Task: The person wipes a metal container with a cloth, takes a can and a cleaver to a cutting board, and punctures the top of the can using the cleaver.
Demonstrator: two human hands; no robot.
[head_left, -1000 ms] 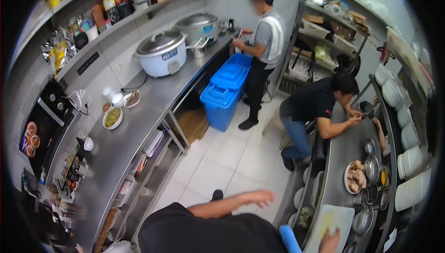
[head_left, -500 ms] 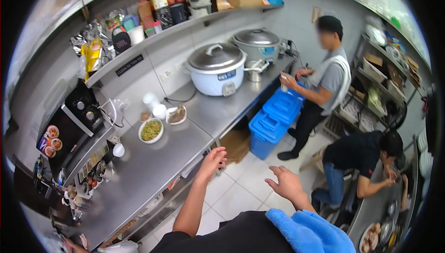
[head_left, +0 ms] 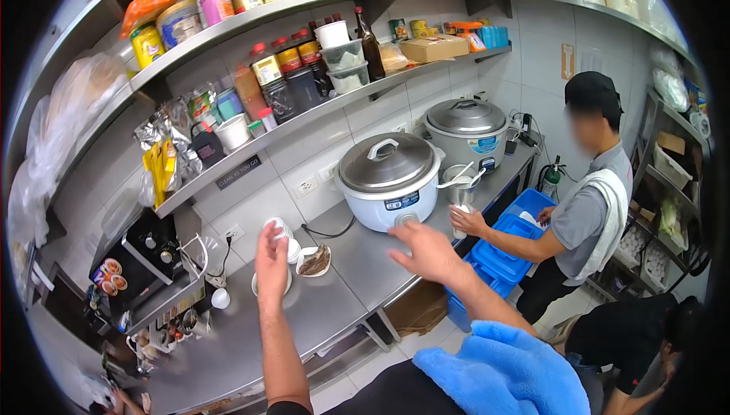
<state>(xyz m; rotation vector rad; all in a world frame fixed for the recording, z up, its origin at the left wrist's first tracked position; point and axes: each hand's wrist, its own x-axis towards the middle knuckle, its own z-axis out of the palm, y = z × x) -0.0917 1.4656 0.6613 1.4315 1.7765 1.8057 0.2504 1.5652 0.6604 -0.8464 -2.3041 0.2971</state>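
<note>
My left hand (head_left: pixel 271 263) is raised over the steel counter (head_left: pixel 334 308), fingers up and holding nothing. Behind it, mostly hidden, is a white bowl (head_left: pixel 286 286). Close by stand a stack of small white bowls (head_left: pixel 280 228) and a white dish with brown contents (head_left: pixel 314 262). My right hand (head_left: pixel 432 254) reaches out with its fingers apart, holding nothing. In view it overlaps the lower edge of a large white rice cooker (head_left: pixel 388 183) with a metal lid; I cannot make out any contact.
A second cooker (head_left: pixel 465 130) and a metal pot with ladles (head_left: pixel 460 183) stand farther along. A person in grey (head_left: pixel 589 194) works by blue bins (head_left: pixel 506 248); another in black (head_left: pixel 627 339) bends at lower right. Loaded shelves (head_left: pixel 304 122) overhang the counter.
Both my hands have risen and moved forward over the counter. The view has shifted, bringing more of the upper shelves into sight. The green-filled bowl is now mostly behind my left hand.
</note>
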